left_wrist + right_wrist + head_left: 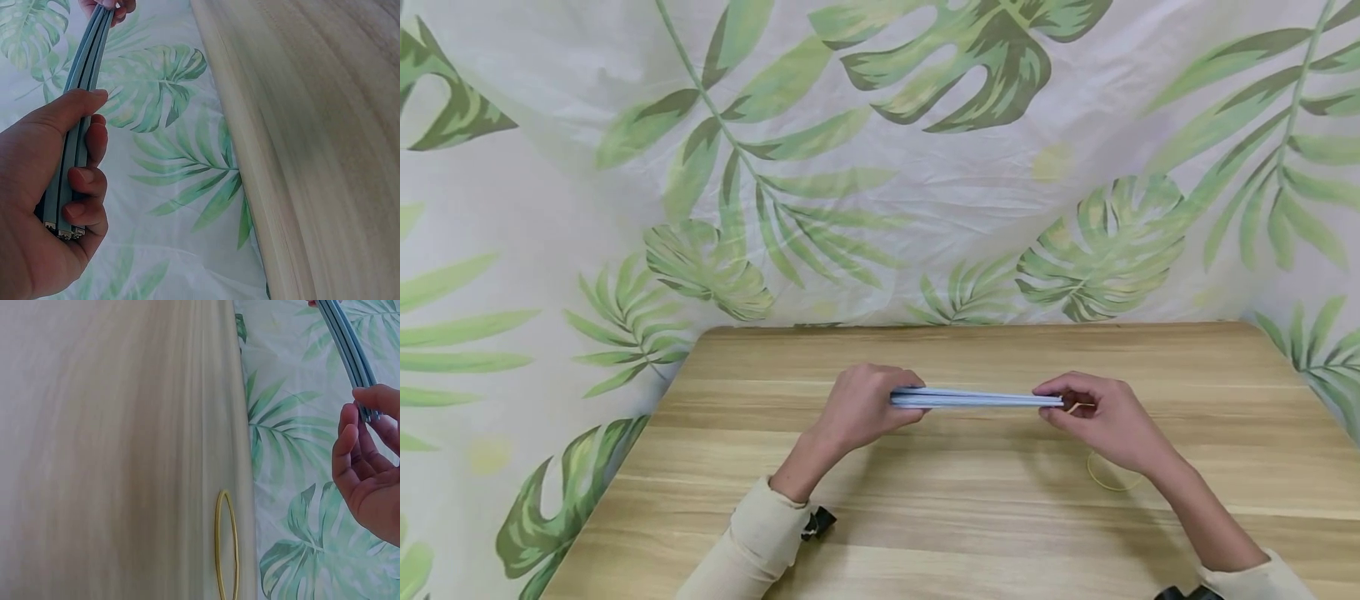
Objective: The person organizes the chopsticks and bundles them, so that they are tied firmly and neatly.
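Between both hands a bundle of slim light-blue chopsticks [977,399] is held level above the wooden table. My left hand [867,404] grips its thicker end. In the left wrist view the fingers of that hand [59,162] curl round the chopsticks [80,69], whose patterned end faces show by the palm. At the thinner end, my right hand [1093,412] pinches the tips between thumb and fingers. The right wrist view has this hand [375,450] holding the tips of the chopsticks [347,347], which lie close together.
A yellow rubber band [1112,475] lies on the wooden table [970,533] below the right hand; the right wrist view shows the band [217,544] too. Behind the table hangs a leaf-patterned cloth [970,192]. A black wrist device [820,522] shows at the left sleeve.
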Demonstrator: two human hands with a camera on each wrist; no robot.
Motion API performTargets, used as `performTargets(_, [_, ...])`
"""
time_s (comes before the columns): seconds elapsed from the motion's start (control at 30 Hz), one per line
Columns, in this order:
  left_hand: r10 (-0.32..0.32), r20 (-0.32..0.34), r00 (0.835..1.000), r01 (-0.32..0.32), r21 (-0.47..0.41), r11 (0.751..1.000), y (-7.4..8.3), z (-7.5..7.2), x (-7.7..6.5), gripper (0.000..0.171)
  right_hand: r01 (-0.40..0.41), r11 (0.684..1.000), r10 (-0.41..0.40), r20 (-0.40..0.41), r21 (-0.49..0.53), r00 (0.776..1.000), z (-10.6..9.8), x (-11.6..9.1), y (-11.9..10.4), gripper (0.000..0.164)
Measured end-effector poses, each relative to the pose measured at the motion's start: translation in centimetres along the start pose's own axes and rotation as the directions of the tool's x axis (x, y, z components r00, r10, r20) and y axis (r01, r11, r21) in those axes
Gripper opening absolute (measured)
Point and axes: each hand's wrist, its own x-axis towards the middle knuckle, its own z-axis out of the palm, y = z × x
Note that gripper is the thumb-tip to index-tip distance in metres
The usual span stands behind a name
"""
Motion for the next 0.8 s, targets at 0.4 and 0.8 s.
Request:
performTargets(0.4, [-0.012, -0.008, 1.000, 0.012, 0.001, 1.000, -0.1, 0.0, 0.1, 0.013, 0.072, 0.989, -0.071, 0.017, -0.131, 0.997, -2.5, -1.0, 2.1, 0.023])
performTargets(0.8, [-0.020, 0.000, 1.000, 0.020, 0.004, 1.000, 0.0, -0.1, 0.1, 0.013, 0.095, 0.975, -0.084, 0.062, -0.199, 0.995, -4.6, -2.5, 4.7, 0.039])
